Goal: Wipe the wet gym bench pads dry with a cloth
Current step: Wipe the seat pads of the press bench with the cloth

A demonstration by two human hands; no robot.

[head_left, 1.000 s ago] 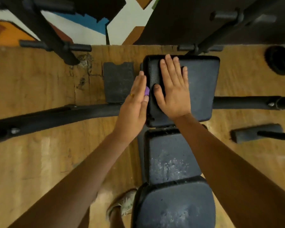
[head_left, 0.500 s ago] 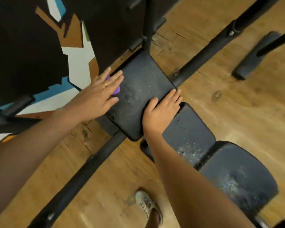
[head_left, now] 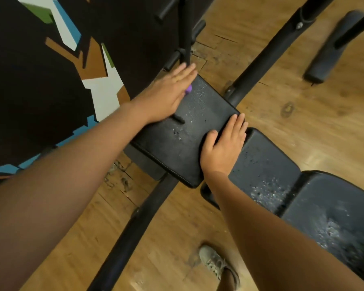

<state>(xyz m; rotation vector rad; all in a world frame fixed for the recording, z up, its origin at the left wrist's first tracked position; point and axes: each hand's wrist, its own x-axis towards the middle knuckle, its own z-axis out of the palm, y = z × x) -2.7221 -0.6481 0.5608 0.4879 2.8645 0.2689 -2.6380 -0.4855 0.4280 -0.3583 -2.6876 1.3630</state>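
Left hand (head_left: 168, 95) flat on the far corner of the end pad (head_left: 189, 133), fingers straight and together, pressing a purple cloth (head_left: 189, 89), visible only as a scrap beneath the fingers. Right hand (head_left: 225, 143) spread flat, holding nothing, on the opposite edge of the same pad, at the seam with the middle pad (head_left: 265, 164). Hands well apart.

Droplets scattered over the end pad between the hands, denser on the middle pad and the seat pad (head_left: 334, 206). Judged early in the task: no bench pad dry yet, all three left to wipe.

Room for the stroke: bare pad surface open from the cloth toward the right hand. Upright post (head_left: 185, 28) just beyond the left fingertips, contact not discernible. Painted wall (head_left: 29, 80) close along the left forearm. Black crossbar (head_left: 143, 217) passing under the end pad, below the wiping plane. Wooden floor (head_left: 303, 122) on both sides; a shoe (head_left: 214, 263) near the crossbar.
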